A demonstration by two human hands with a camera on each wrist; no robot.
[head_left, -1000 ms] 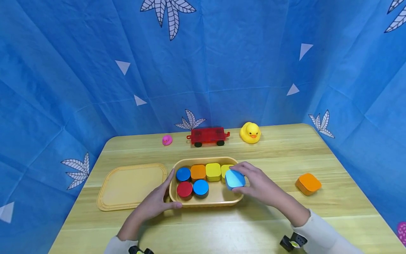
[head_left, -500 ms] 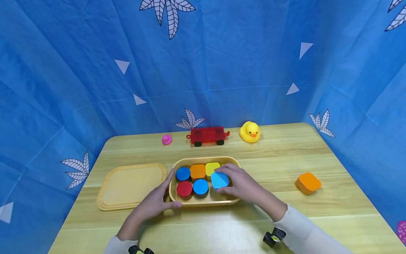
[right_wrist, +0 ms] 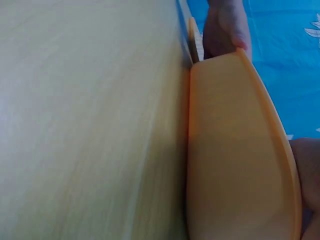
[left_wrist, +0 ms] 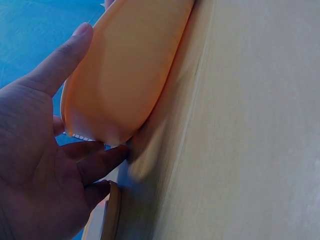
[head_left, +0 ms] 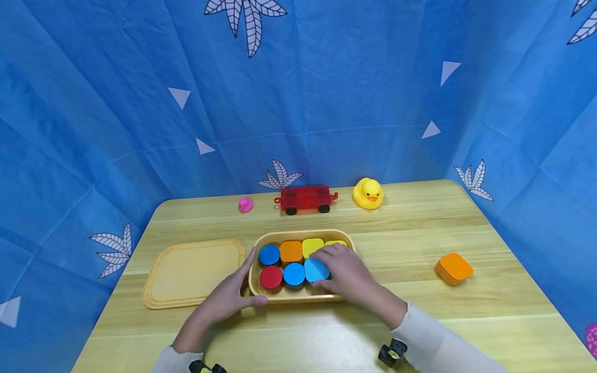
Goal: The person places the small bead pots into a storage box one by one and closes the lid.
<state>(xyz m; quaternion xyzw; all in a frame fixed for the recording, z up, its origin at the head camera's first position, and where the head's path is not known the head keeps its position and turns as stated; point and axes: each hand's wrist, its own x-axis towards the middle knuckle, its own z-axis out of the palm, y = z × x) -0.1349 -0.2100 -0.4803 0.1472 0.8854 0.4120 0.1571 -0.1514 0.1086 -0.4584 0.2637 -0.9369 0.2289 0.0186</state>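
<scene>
A tan oval-ended box [head_left: 298, 299] stands on the wooden table. My right hand [head_left: 350, 274] pinches a light blue rounded-square block [head_left: 316, 270] inside it, in the front row, right of a round blue block [head_left: 294, 274]. Left of that sits a round red block [head_left: 271, 277]. Behind them are another round blue block [head_left: 269, 254], an orange block [head_left: 291, 250] and a yellow block [head_left: 313, 247]; my right hand partly hides a second yellow one [head_left: 337, 242]. My left hand [head_left: 226, 300] rests against the box's left end, thumb along its front wall [left_wrist: 130, 65].
A flat tan lid [head_left: 196, 272] lies left of the box. An orange block [head_left: 454, 268] sits far right. Along the back stand a pink duck [head_left: 245, 204], a red toy wagon [head_left: 306, 199] and a yellow duck [head_left: 368, 194]. A blue curtain [head_left: 345, 93] hangs behind.
My right hand has carried the light blue block left and down, from the box's right end to beside the front round blue block. The left hand keeps its place.
</scene>
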